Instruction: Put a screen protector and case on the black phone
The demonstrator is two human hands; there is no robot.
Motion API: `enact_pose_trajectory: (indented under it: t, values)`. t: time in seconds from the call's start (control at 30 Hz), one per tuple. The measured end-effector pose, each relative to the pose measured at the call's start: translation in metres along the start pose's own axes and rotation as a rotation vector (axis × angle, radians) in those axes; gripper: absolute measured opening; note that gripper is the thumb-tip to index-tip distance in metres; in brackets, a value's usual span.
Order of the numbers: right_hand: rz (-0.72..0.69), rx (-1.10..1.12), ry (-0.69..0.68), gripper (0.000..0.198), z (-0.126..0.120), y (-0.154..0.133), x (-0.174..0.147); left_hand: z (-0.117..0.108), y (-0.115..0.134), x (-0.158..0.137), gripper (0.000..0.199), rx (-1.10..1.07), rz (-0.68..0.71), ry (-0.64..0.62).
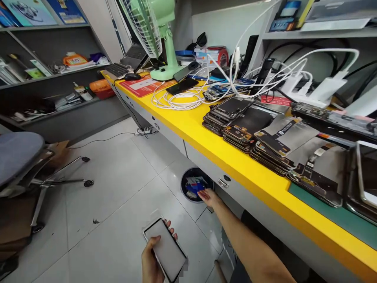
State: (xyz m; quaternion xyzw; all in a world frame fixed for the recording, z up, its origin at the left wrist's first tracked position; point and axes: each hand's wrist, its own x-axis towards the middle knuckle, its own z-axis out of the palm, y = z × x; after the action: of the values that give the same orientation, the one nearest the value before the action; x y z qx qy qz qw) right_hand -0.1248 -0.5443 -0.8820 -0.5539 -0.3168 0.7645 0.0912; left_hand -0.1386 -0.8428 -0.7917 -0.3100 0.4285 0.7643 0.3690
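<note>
My left hand (151, 253) is closed around a phone-sized panel (169, 249), pale grey with a black border, thumb on its face and fingers behind its far edge. Clear plastic (156, 213) sticks out past the panel's top end. Stretched out to the right, my right hand (208, 196) reaches to the rim of a round dark bin (183, 194), palm turned up and fingers extended. A crumpled blue piece (198, 188) lies among scraps in the bin, right by those fingertips; whether they touch it is hard to tell.
Along the right runs a yellow desk (188, 125) with stacked phone screens (250, 122), white cables (176, 103) and a green fan (166, 70). Beneath are grey drawers (171, 137). An office chair (20, 153) stands at left, near shelves (97, 106). A power strip (144, 131) lies on the floor.
</note>
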Motion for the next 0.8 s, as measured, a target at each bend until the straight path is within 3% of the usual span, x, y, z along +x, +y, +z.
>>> enact_pose_trajectory:
  t: [0.13,0.2,0.43,0.53,0.67,0.8]
  values:
    - [0.141,-0.113,0.128,0.04,-0.023,0.011,0.003,0.01,-0.004,-0.001,0.066,-0.006,-0.021,0.023]
    - [0.175,-0.164,0.122,0.04,-0.026,0.011,0.004,0.013,-0.008,-0.001,0.064,-0.017,-0.038,0.019]
    - [0.205,-0.318,-0.112,0.039,0.01,0.007,0.004,0.019,-0.017,0.001,0.05,-0.075,0.03,-0.024]
    - [0.181,-0.377,-0.158,0.038,0.011,0.005,-0.011,0.026,-0.015,0.004,0.052,-0.049,0.019,-0.091]
    - [0.089,-0.381,-0.276,0.03,0.004,0.005,-0.047,0.05,-0.01,0.028,0.048,0.198,0.064,-0.031]
    - [-0.028,-0.313,-0.399,0.023,0.008,0.015,-0.083,0.09,-0.013,0.063,0.04,0.354,0.12,0.018]
